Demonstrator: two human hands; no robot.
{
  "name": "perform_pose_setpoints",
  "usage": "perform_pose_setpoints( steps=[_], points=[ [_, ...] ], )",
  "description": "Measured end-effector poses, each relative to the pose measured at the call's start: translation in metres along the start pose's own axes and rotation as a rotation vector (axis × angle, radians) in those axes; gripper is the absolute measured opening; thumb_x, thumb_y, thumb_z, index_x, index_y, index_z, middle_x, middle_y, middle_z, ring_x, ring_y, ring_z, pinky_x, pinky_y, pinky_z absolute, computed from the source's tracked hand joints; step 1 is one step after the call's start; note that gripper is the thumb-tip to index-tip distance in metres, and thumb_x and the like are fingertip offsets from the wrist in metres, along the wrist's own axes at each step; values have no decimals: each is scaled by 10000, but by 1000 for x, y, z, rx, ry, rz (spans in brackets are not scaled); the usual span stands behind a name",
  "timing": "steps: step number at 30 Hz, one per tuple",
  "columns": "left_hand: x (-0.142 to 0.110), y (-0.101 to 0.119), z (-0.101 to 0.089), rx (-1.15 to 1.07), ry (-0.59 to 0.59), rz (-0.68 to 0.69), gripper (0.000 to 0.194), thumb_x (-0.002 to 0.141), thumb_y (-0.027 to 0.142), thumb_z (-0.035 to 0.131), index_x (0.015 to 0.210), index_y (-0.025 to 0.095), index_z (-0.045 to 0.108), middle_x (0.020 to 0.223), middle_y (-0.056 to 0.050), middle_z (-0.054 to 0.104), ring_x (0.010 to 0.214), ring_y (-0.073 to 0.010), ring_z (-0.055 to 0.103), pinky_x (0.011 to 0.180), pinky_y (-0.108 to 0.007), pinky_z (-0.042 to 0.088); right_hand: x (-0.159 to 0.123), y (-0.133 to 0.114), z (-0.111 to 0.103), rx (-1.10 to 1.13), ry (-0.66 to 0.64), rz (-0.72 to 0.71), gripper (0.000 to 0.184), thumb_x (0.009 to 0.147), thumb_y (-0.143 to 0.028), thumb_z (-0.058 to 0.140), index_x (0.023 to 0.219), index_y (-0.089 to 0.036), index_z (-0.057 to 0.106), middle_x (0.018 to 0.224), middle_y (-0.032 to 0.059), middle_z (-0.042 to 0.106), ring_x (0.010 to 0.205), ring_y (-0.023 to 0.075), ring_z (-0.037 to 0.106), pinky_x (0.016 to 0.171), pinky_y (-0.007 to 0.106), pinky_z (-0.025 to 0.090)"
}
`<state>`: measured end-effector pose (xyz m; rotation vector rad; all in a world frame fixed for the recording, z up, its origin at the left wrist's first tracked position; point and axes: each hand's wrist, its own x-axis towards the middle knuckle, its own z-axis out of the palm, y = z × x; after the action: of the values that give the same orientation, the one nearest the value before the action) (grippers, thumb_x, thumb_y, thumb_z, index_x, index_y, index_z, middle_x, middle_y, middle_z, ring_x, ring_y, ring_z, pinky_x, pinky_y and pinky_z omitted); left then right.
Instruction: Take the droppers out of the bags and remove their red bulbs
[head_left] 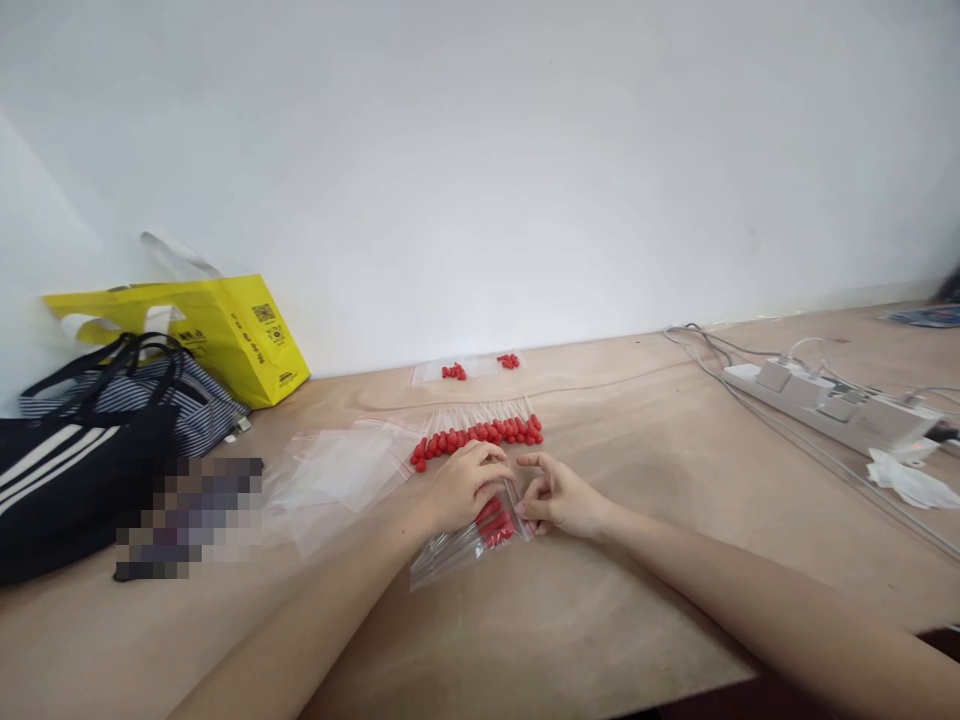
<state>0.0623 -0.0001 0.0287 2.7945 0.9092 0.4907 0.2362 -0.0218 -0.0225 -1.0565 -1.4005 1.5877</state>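
A clear zip bag [450, 556] with red-headed pieces inside [495, 522] lies on the table under my hands. My left hand [466, 487] curls over the bag, its fingers bent onto the upper edge near the zip. At the bag's right end, my right hand [564, 500] pinches the zip strip between thumb and fingers. Just beyond my hands stretches a row of red-headed sticks [487, 432] with pale shafts pointing toward the wall. Part of the bag is hidden by my left hand.
Flat clear bags [337, 470] overlap at the left. Bags with small red pieces [454, 371] lie near the wall. A yellow bag [247, 335] and a dark striped bag [82, 470] stand at far left. A power strip [832, 405], cables and a crumpled tissue [911, 482] are at right.
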Motion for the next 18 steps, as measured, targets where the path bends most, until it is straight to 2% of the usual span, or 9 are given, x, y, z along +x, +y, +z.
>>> perform_pose_setpoints(
  steps=[6, 8, 11, 14, 18],
  points=[
    [4, -6, 8, 47, -56, 109, 98, 780, 127, 477, 744, 180, 552, 967, -39, 525, 911, -164, 471, 815, -304, 394, 0, 3, -1, -60, -48, -45, 609, 597, -235, 665, 1102, -163, 333, 536, -90, 557, 435, 78, 521, 436, 197, 426],
    [4, -6, 10, 66, -55, 100, 104, 775, 106, 466, 742, 174, 536, 912, -36, 515, 854, -154, 471, 774, -290, 399, 0, 5, -2, -88, -34, -62, 510, 653, -254, 616, 1084, -169, 355, 575, -75, 559, 459, 78, 529, 454, 205, 439],
    [3, -4, 10, 66, -41, 52, 120, 770, 77, 442, 744, 170, 513, 839, -27, 500, 796, -143, 463, 734, -272, 399, 1, 7, -4, -187, -8, -128, 259, 728, -225, 513, 972, -178, 441, 625, -47, 546, 515, 82, 535, 476, 208, 447],
    [0, -2, 9, 43, -29, 13, 108, 778, 92, 437, 731, 172, 492, 801, -17, 496, 783, -143, 461, 722, -271, 395, 1, 6, -7, -460, 17, -357, 119, 703, -129, 505, 810, -171, 536, 668, -22, 524, 545, 74, 500, 498, 193, 425],
    [-2, -1, 7, 18, -11, 8, 122, 776, 88, 419, 710, 176, 470, 796, -15, 507, 785, -148, 464, 728, -280, 390, 4, 4, -9, -809, 24, -690, 135, 698, -72, 507, 747, -175, 580, 763, 14, 520, 642, 96, 504, 563, 205, 421]
  ],
)
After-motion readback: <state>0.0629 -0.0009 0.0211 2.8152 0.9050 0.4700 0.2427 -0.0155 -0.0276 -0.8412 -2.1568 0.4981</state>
